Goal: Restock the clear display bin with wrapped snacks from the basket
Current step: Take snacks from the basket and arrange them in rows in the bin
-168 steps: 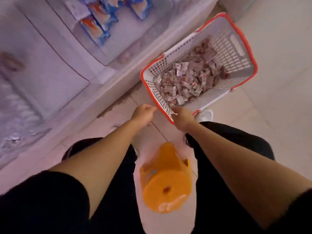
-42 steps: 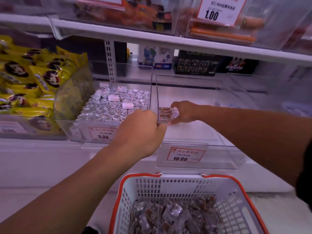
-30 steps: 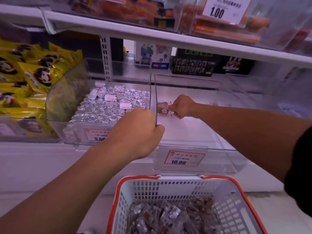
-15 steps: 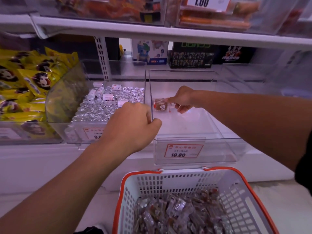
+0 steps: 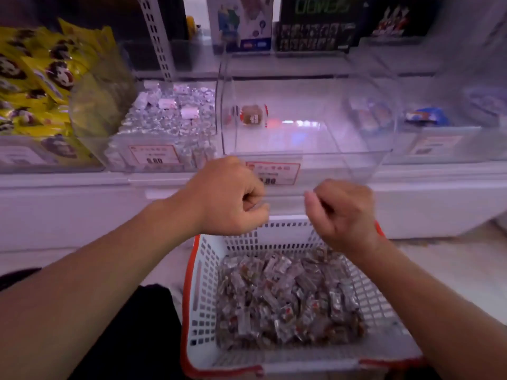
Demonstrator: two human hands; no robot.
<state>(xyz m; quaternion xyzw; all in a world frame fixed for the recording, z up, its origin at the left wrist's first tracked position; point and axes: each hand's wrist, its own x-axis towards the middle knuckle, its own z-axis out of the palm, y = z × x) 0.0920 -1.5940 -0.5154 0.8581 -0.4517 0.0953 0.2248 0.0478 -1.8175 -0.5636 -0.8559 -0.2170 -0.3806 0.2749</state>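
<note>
One head-worn view — looks forward and down, close over basket [image 5: 197, 272] toward shelf bins [image 5: 356, 157].

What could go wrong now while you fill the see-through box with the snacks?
1. The clear display bin has see-through walls that are hard to spot, so a hand full of snacks could bump its front edge and spill.
2. The one wrapped snack lies far back by the left wall; more dropped there may heap unevenly.
3. The basket sits low under the left hand and right hand, so dropped snacks could miss it.

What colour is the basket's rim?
Red, on a white basket; head view.
</note>
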